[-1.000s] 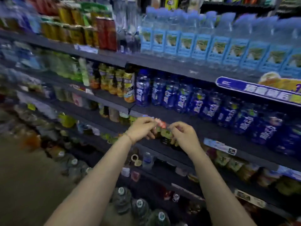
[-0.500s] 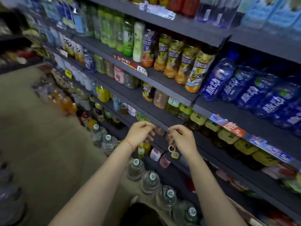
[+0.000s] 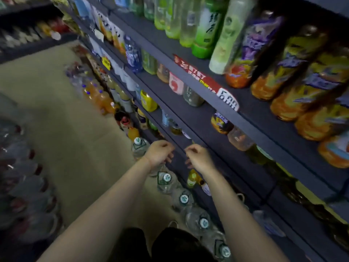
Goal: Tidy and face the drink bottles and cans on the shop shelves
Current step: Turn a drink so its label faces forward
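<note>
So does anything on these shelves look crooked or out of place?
Hard to say, since the picture is blurred and the wide lens tilts everything. One pale green bottle on the upper shelf seems to lean more than its neighbours. Large water jugs stand on the floor along the shelf base. Nothing looks spilled or broken.

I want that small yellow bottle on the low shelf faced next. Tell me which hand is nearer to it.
Right. The right hand hangs just above the small yellow bottle, apart from it. The left hand is farther left, over the large water jugs.
</note>
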### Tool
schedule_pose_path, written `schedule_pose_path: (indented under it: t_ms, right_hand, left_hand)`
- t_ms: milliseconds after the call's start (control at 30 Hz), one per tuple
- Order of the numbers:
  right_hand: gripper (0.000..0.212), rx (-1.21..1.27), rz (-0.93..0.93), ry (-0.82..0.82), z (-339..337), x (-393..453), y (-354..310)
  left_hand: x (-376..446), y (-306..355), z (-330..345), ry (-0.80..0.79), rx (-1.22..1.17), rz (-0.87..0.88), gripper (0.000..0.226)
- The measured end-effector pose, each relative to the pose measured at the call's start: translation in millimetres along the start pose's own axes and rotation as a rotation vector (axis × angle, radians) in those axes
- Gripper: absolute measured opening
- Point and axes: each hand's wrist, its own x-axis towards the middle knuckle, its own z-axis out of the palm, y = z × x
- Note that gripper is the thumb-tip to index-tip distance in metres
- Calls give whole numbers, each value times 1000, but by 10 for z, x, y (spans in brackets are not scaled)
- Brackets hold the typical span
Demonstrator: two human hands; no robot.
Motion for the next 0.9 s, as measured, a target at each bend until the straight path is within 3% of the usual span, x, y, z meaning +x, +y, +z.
schedule_pose_path:
  t_ms: [167,333,400,600,733,900]
  right_hand:
    - [15,-189,107,-49,583,926,137]
    - [69,-345,189,-16,1055,1910,19]
    - [78,-315,221,58,1184,2306,-12]
    - [64,-269,333,275,1446,3186,-164]
    - [51,-259,499,206,1492,3357,-155]
    - [66,-280,347,322,1574,3338,-215]
  left_hand:
    - [893,-381,-250,29,-114,-60,25]
    - [1847,-628,-512,0,-153,-132,23]
    - [2174,-700,-639,-35,-157,-163,22]
    - [2925,-878,-967,-132,-149,-274,27]
    - [3197,-905,-1072,-165,-210,-343,27]
    - [3280,-880,-1090,-181,-145,-317,19]
